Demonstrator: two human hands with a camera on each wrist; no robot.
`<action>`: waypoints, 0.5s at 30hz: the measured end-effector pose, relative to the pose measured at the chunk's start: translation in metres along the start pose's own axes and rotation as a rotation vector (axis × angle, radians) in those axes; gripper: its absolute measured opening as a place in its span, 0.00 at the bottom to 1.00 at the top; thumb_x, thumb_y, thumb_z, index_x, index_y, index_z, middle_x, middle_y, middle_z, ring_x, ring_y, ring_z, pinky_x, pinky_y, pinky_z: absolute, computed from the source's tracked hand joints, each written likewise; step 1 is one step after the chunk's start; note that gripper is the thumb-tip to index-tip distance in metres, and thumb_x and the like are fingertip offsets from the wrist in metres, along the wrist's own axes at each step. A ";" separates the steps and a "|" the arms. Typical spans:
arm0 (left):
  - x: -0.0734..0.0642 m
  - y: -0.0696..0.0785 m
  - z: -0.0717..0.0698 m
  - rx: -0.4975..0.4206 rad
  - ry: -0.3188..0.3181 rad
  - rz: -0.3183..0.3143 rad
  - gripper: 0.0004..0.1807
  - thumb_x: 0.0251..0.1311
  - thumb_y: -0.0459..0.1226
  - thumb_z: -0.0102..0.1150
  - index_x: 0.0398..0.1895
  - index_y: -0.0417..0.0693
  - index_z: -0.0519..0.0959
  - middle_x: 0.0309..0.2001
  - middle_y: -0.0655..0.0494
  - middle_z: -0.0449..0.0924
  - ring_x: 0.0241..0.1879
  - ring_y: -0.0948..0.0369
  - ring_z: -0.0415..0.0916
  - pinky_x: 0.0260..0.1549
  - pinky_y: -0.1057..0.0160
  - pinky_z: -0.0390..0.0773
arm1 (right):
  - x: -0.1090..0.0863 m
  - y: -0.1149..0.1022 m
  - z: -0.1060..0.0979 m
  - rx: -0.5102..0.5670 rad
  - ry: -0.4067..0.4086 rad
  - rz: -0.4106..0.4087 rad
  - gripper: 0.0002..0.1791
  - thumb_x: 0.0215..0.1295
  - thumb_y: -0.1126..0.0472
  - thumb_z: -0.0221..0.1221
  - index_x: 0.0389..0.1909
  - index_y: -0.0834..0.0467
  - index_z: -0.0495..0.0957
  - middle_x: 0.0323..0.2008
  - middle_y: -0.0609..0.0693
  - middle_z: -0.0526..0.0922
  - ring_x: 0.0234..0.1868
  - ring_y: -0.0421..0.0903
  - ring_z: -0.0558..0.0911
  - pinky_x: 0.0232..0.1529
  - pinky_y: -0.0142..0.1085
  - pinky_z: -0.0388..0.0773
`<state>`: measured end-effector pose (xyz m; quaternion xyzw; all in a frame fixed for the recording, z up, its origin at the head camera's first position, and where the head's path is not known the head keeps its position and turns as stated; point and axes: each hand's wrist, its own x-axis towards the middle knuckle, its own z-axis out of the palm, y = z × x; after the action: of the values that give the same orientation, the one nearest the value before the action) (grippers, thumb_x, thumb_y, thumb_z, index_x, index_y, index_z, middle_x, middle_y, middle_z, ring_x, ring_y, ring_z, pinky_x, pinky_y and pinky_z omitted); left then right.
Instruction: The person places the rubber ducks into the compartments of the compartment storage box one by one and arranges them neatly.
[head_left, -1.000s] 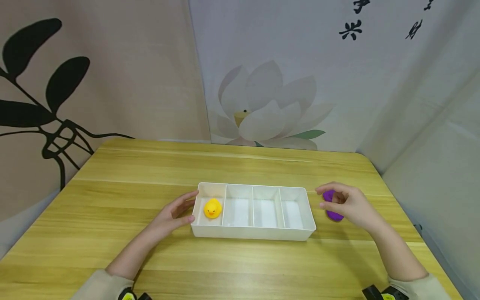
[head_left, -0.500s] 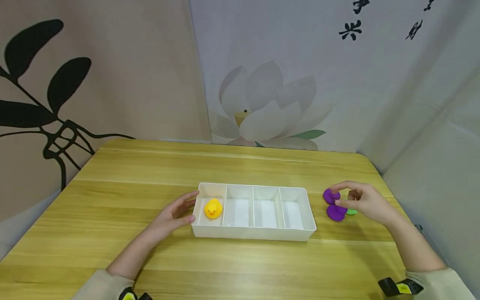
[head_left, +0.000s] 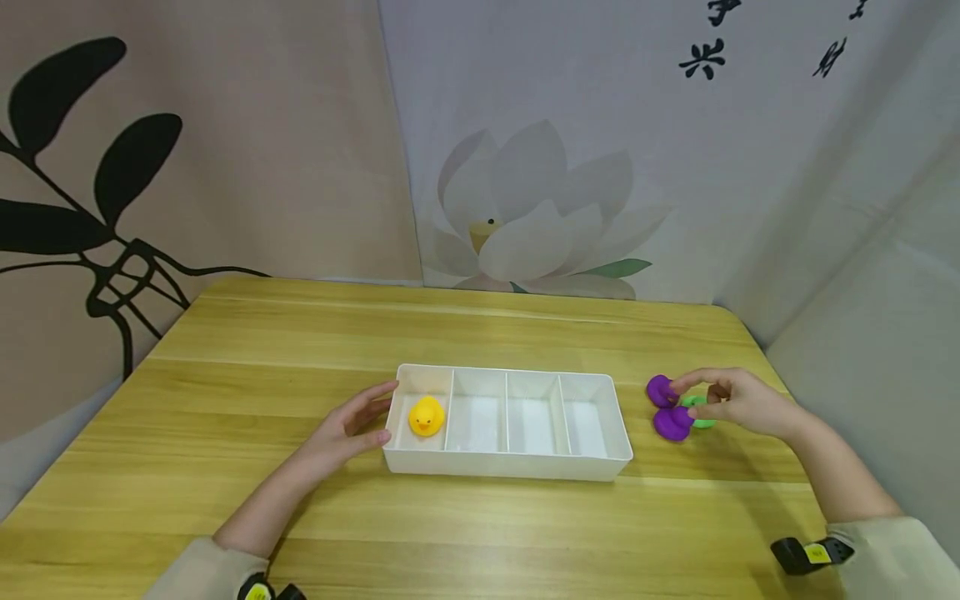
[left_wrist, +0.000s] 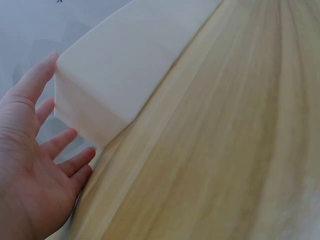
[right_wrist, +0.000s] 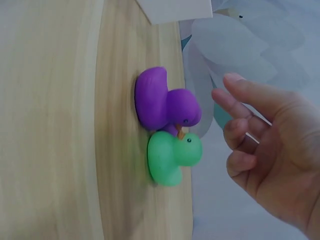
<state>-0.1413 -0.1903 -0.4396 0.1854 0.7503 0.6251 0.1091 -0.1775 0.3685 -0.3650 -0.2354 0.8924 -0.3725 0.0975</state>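
Observation:
My left hand (head_left: 348, 429) rests against the left end of a white divided box (head_left: 510, 465), its thumb at the near corner. In the left wrist view its fingers (left_wrist: 64, 142) touch or lie close to the end wall. Inside the box's leftmost compartment sits a yellow rubber duck (head_left: 426, 417). Right of the box, my right hand (head_left: 742, 404) hovers over a purple rubber duck (head_left: 672, 425), a second purple duck (head_left: 660, 392) and a green rubber duck (head_left: 702, 422). The right wrist view shows a gap between its loosely bent, bare fingers and the nearer purple duck (right_wrist: 152, 100).
The box has several compartments in a row, and the ducks stand close together on the wooden table (head_left: 450, 533). A printed cloth (head_left: 570, 83) hangs behind the table, and another pale cloth (head_left: 877, 292) hangs along the right side.
My right hand has drawn back to the right over the ducks, bringing the purple ducks into fuller view and exposing the green one. The left hand and box have stayed in place.

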 end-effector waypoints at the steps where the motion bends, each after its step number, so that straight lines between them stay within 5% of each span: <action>1: 0.000 0.000 0.000 -0.001 0.000 0.000 0.34 0.64 0.33 0.58 0.72 0.47 0.58 0.68 0.36 0.59 0.67 0.39 0.54 0.58 0.36 0.60 | 0.000 0.002 -0.001 -0.003 -0.019 -0.004 0.17 0.57 0.67 0.66 0.48 0.63 0.80 0.40 0.58 0.82 0.18 0.41 0.67 0.17 0.33 0.65; 15: 0.000 0.001 0.000 0.003 -0.004 -0.009 0.34 0.65 0.34 0.57 0.73 0.47 0.58 0.68 0.36 0.59 0.67 0.38 0.53 0.58 0.36 0.60 | 0.003 0.018 -0.007 0.089 -0.195 0.042 0.16 0.60 0.70 0.62 0.50 0.66 0.78 0.46 0.62 0.80 0.22 0.40 0.68 0.21 0.31 0.67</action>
<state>-0.1409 -0.1901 -0.4391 0.1834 0.7519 0.6231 0.1130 -0.1888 0.3824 -0.3729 -0.2470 0.8661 -0.3848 0.2018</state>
